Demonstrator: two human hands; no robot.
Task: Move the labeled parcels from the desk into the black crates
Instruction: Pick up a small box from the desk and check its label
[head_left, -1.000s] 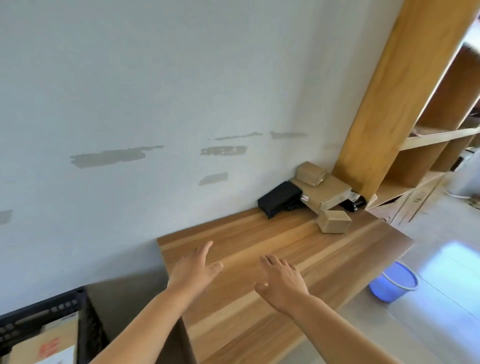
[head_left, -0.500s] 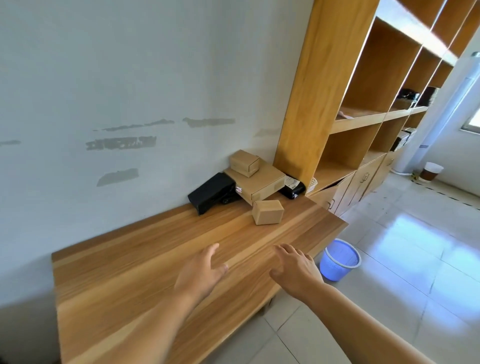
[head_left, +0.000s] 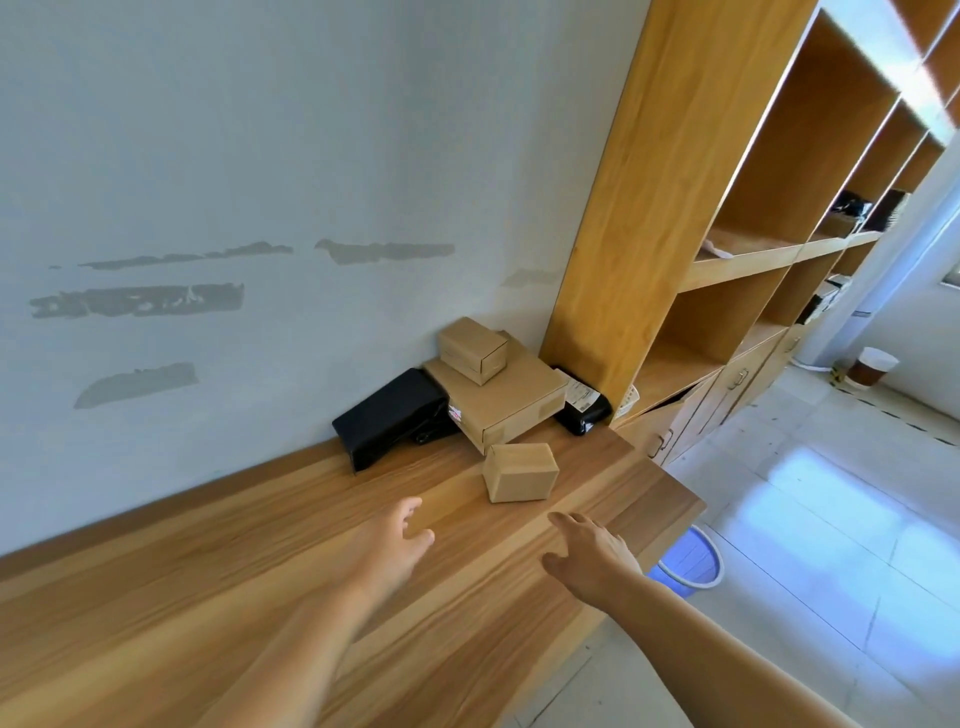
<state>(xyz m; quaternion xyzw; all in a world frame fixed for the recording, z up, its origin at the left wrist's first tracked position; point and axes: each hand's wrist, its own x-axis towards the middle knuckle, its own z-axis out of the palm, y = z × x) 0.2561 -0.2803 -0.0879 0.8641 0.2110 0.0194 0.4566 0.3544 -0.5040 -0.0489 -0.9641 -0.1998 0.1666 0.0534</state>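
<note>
While both arms reach over the wooden tabletop (head_left: 218, 597), the left hand (head_left: 397, 543) and right hand (head_left: 589, 556) hover with fingers loosely spread, each grip released and holding nothing, just short of the small cardboard box (head_left: 520, 472). Behind that box a larger flat box (head_left: 498, 402) carries another small box (head_left: 471, 351). Beside the flat box lie a black parcel (head_left: 387, 415) and, half hidden against the shelf unit (head_left: 618, 208), a black bag (head_left: 582, 408) whose white label is unreadable.

Tall wooden shelving unit (head_left: 649, 171) against pale wall (head_left: 260, 130) with scraped paint patches. Blue plastic bin (head_left: 693, 564) on tiled floor (head_left: 831, 545) below worktop end. Brown-and-white cup (head_left: 874, 367) on floor, far right.
</note>
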